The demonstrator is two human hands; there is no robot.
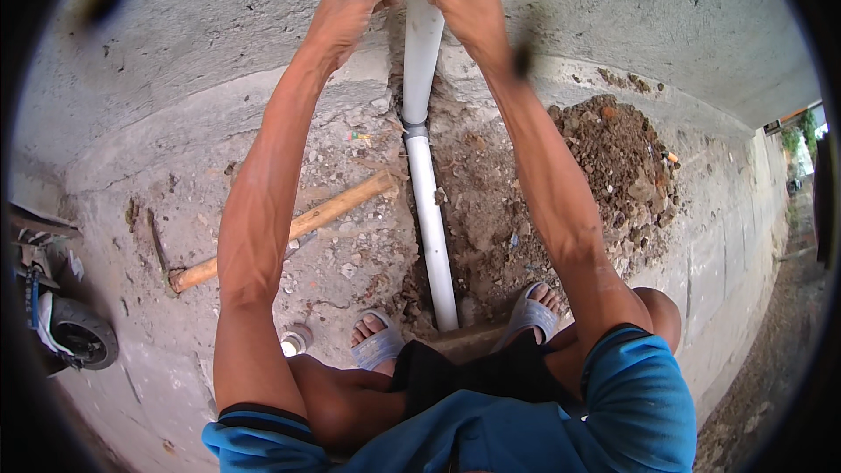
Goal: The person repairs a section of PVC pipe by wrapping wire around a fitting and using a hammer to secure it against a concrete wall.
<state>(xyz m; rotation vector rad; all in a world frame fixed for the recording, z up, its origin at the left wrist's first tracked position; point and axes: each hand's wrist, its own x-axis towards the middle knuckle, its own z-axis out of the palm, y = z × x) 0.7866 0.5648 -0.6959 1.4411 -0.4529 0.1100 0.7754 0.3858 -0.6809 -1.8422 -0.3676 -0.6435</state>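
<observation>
Both arms reach up to the wall at the top of the head view. My left hand (pixel 346 9) is closed in a pinch, thumb against fingers. My right hand (pixel 466 2) pinches too, its fingertips almost meeting the left ones. Whatever lies between the fingertips is too small to make out. Just behind the hands a white upright pipe (pixel 423 52) runs down the wall. A grey coupling (pixel 415 130) joins it to a thinner white pipe (pixel 433 236), which lies in a narrow trench between my feet.
A wooden-handled digging tool (pixel 342 199) lies on the rubble at left. A heap of loose soil (pixel 613 162) rises right of the trench. Near my left sandal (pixel 378 343) stands a small can (pixel 296 339). A motorcycle wheel (pixel 83 333) shows at far left.
</observation>
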